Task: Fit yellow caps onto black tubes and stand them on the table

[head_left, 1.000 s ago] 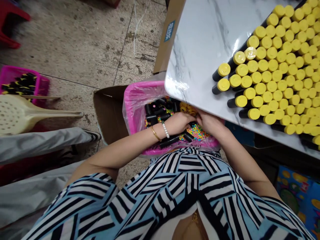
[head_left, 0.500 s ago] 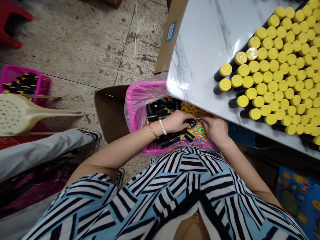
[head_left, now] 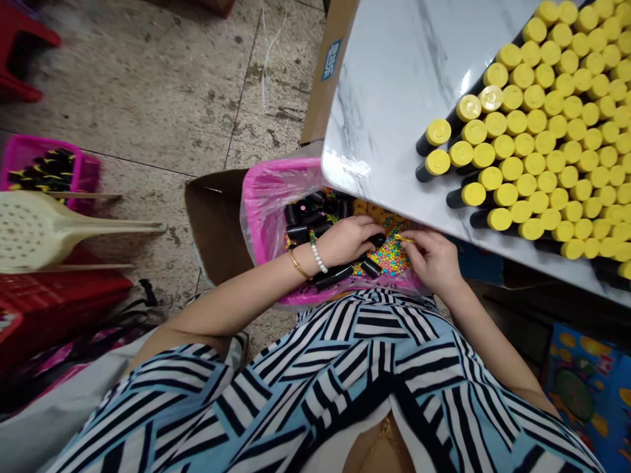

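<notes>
My left hand (head_left: 348, 240) is closed around a short black tube (head_left: 377, 240) above a pink basin. Between the thumb and fingers of my right hand (head_left: 434, 259) is a small yellow cap (head_left: 403, 238), a little to the right of the tube and apart from it. The pink basin (head_left: 254, 197) is lined with clear plastic. Inside it, small multicoloured beads (head_left: 392, 261) lie beneath my hands. Several loose black tubes (head_left: 334, 277) rest on the left side, and yellow caps (head_left: 369, 210) are heaped near the table corner.
A marbled white table (head_left: 384, 98) overhangs the basin and carries many upright black tubes with yellow tops (head_left: 522, 151). An open cardboard box (head_left: 217, 226) stands left of the basin. Further left are a cream perforated scoop (head_left: 73, 226), a red crate (head_left: 64, 295) and another pink basket (head_left: 79, 177).
My right hand has drawn slightly right and up, and the yellow cap now shows in its fingers. The tube's open end has turned from view. At left, a grey-trousered leg has shifted, exposing the red crate.
</notes>
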Tool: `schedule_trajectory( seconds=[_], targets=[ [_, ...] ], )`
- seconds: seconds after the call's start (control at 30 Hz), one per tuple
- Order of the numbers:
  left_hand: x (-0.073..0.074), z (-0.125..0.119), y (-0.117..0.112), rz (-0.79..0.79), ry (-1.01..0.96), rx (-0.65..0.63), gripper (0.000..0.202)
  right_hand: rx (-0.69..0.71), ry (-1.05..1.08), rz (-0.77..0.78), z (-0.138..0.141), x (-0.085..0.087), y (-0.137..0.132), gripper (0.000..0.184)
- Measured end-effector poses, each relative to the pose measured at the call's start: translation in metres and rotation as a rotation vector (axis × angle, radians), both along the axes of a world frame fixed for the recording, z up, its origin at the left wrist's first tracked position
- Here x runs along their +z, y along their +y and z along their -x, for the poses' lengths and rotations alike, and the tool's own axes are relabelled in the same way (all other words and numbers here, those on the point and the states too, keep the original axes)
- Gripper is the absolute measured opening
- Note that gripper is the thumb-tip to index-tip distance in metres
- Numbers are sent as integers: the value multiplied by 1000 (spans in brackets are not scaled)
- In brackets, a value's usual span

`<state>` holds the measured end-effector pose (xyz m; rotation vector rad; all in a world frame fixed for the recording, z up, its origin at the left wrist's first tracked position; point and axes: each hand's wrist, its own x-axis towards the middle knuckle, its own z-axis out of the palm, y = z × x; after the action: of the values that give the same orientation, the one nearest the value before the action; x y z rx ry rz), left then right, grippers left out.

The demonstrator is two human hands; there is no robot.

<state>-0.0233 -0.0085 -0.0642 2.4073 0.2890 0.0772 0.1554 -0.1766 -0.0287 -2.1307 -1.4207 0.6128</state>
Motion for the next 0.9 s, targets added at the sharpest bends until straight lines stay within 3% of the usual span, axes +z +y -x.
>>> schedule_trajectory(
  seconds=[0.17, 0.27, 0.43, 0.57, 0.67, 0.8, 0.9],
  targets=[
    [0, -2, 0, 202, -14, 34, 37, -299, 728, 0, 7, -2, 8, 26],
    [0, -3, -1, 246, 17, 68, 37, -428, 1048, -29, 17, -9, 19, 30],
    [-7, -5, -6, 227, -48, 98, 39, -605, 1262, -18, 37, -24, 38, 36],
    [-6, 1, -9, 189, -118, 104, 36, -564, 1283, -33, 45, -26, 38, 36],
    [11, 8, -10, 156, -231, 96, 33, -471, 1219, -59, 46, -6, 32, 33],
    [51, 14, -9, 77, -429, 33, 30, -324, 1153, -127, 46, 42, 27, 35],
    [76, 17, -7, 26, -515, 40, 28, -216, 1092, -151, 46, 71, 30, 24]
  ],
)
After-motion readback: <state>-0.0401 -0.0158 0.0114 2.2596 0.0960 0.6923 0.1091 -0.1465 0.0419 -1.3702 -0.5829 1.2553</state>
